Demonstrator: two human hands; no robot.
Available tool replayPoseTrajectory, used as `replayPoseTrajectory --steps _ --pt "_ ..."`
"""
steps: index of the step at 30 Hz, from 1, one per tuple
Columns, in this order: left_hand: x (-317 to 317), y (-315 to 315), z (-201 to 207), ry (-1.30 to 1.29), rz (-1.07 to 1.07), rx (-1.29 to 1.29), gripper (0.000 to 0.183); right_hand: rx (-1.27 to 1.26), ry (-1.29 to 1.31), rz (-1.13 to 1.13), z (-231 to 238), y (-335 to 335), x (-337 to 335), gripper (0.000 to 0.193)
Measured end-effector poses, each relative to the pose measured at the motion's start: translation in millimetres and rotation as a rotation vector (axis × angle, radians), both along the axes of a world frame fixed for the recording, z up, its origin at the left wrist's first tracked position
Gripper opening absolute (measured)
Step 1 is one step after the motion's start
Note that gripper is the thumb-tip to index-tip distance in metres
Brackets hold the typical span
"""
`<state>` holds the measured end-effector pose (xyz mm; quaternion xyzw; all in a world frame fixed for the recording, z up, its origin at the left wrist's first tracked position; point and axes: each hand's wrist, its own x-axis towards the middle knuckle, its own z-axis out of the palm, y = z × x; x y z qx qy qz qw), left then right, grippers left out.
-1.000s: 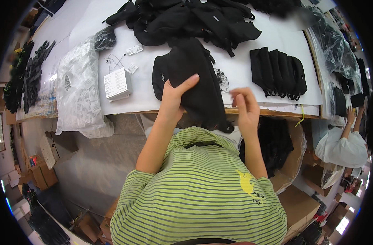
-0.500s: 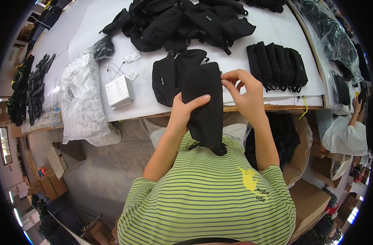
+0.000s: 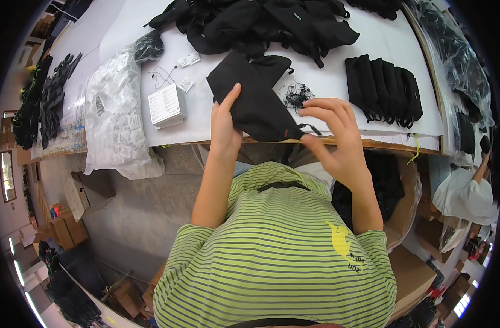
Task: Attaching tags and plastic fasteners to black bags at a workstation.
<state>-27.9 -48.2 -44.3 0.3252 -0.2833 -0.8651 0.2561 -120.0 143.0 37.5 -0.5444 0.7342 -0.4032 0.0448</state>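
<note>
A black fabric pouch (image 3: 255,106) slants above the table's near edge, gripped along its left side by my left hand (image 3: 226,123), thumb on top and fingers underneath. Its lower right end carries a small red tab and a black loop (image 3: 310,129). Beside that end, my right hand (image 3: 337,134) is open, thumb and fingers apart; the thumb is close to the tip, and I cannot tell whether it touches. Another black pouch (image 3: 274,68) lies partly hidden behind the held one. A tangle of thin black strings (image 3: 298,96) sits just beyond my right fingers.
A heap of black pouches (image 3: 261,24) covers the far table. To the right lies a row of pouches (image 3: 384,90). On the left are a stack of white cards (image 3: 166,106) and a clear bag of labels (image 3: 116,115). Another person (image 3: 463,186) is at far right.
The held pouch has turned from upright to slanting, its lower end swinging right and away from my body. My right hand has opened from a pinch. The string tangle has come into view.
</note>
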Motion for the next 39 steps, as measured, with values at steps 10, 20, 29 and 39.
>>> replayPoseTrajectory --steps 10,20,29,39 --pt "30 40 -14 -0.081 -0.295 -0.073 0.036 0.070 -0.107 0.007 -14 -3 -8 0.052" --pt "46 10 13 -0.035 -0.453 -1.162 0.028 -0.103 -0.851 -0.035 -47 30 -34 0.023" --pt "38 24 9 -0.128 -0.765 -0.889 0.033 0.191 -0.836 -0.246 -36 98 -64 0.024" --pt "114 -92 -96 -0.981 0.157 -1.474 0.054 -0.592 -0.045 -1.245 -96 229 -250 0.033"
